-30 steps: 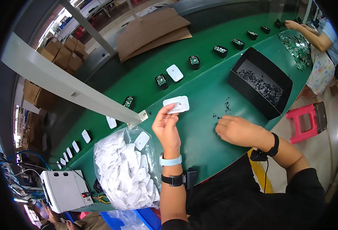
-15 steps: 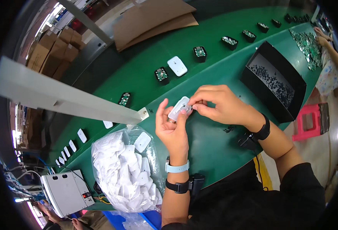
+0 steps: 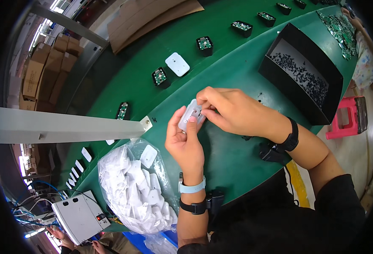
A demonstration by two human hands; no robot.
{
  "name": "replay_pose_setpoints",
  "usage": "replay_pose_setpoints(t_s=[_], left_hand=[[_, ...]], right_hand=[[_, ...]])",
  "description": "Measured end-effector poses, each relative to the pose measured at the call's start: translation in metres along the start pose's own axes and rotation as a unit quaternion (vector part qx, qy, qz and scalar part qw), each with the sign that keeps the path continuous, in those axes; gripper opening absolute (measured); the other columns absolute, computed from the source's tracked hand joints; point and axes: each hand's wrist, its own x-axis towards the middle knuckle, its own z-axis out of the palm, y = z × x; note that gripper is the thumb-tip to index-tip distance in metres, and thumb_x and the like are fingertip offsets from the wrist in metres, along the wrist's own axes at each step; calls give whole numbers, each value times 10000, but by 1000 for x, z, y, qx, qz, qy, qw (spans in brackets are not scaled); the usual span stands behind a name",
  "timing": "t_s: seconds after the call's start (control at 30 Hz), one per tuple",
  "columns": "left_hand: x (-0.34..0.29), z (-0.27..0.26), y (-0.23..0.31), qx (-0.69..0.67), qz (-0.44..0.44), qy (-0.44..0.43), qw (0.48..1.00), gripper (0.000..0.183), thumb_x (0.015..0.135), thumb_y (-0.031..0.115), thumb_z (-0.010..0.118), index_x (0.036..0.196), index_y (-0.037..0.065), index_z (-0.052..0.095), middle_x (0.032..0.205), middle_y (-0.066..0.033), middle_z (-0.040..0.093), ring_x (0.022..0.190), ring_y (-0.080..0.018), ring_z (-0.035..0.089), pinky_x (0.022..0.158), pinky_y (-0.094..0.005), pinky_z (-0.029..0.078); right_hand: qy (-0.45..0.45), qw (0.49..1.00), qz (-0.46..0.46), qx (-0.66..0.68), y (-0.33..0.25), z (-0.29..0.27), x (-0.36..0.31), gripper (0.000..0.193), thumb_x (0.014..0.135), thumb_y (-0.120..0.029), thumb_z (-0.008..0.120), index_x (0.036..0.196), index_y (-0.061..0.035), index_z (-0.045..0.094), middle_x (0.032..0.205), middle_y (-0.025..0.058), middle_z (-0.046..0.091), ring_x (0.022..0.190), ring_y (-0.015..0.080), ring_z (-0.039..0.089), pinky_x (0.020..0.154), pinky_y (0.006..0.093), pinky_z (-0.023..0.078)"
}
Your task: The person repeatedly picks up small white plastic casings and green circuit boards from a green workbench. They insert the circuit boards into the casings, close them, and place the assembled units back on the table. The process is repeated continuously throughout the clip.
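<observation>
My left hand (image 3: 187, 148) is closed around a small white plastic cover (image 3: 187, 117), its thumb pressed on the face turned up. The cover is tilted, with rounded corners and raised details inside. My right hand (image 3: 233, 110) meets it from the right, thumb and forefinger pinched together at its surface. A tiny dark spot shows by those fingertips; what they pinch, if anything, is too small to make out. Left of my left forearm, a clear plastic bag (image 3: 101, 183) holds many white covers (image 3: 129, 192). To the right, an open black box (image 3: 286, 95) contains many tiny black parts (image 3: 301, 74).
Beyond the green worktable (image 3: 237, 165), a green belt carries black housings with circuit boards (image 3: 204, 44) and a white cover (image 3: 177, 64). A metal post (image 3: 68, 125) crosses on the left, above a white machine (image 3: 80, 216). A red stool (image 3: 347, 117) stands right; another person's hand (image 3: 353, 19) is far right.
The view has shifted and tilted, so the belt items and post appear farther left. My right fingertips stay at the cover, pinched a little closer over it.
</observation>
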Motion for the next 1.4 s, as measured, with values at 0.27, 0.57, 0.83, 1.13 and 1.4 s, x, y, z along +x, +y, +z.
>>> replay_pose_setpoints(t_s=[0.27, 0.57, 0.83, 1.13, 1.4], left_hand=[[-7, 7, -4, 51, 41, -21, 998, 311, 986, -13, 558, 1290, -77, 538, 1189, -164, 647, 1077, -208, 658, 922, -337, 572], [-11, 8, -3, 78, 45, -26, 996, 299, 991, -6, 560, 1277, -90, 533, 1179, -152, 646, 1065, -194, 656, 913, -319, 568], [-9, 11, -8, 55, 55, -1, 997, 307, 988, -23, 557, 1289, -87, 544, 1125, -129, 664, 994, -139, 657, 860, -256, 544], [-10, 12, -10, 51, 37, 0, 998, 309, 975, -35, 572, 1276, -93, 546, 1143, -146, 663, 1018, -160, 663, 884, -277, 553], [-6, 6, -7, 3, -8, 30, 999, 278, 959, -12, 591, 1221, -94, 546, 1124, -189, 669, 996, -222, 689, 867, -332, 592]], right_hand=[[-36, 995, -34, -86, 5, 1, -4, 230, 843, 18, 668, 1030, -5, 536, 876, 117, 628, 773, 300, 631, 636, 388, 524], [-19, 990, -71, -122, 4, 5, -6, 248, 816, -64, 669, 1027, -32, 544, 786, 96, 611, 799, 258, 636, 627, 372, 543], [-10, 991, -70, -111, 4, 5, -5, 228, 825, -80, 670, 1008, -30, 544, 782, 95, 616, 799, 254, 626, 628, 378, 536], [-40, 988, -75, -127, 4, 2, -5, 177, 842, -82, 660, 952, -43, 528, 819, 77, 639, 788, 244, 624, 627, 369, 536], [27, 993, 74, 83, 11, 8, -4, 263, 823, -29, 726, 1049, -5, 594, 880, 102, 626, 790, 211, 633, 676, 310, 523]])
